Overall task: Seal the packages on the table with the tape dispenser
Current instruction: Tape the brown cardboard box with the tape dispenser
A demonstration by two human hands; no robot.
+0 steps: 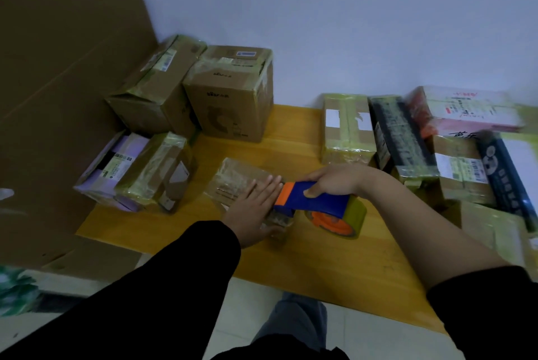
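Mid-taping: flat left hand (256, 208) pins the package (233, 179), right hand (334, 180) grips the dispenser (318, 203); next, probably draw tape across.

A small tape-wrapped cardboard package (241, 185) lay near the middle of the yellow wooden surface (291, 132), under the flat left hand (256, 208). Just to its right, the blue-and-orange tape dispenser (314, 202), gripped from above by the right hand (332, 182), met the package's right end. Behind and to the left, two large brown cardboard boxes (230, 103) stood side by side against the pale wall (349, 24). Before them lay two smaller taped parcels (157, 170). A cluster of taped parcels (401, 138) was piled at the right.
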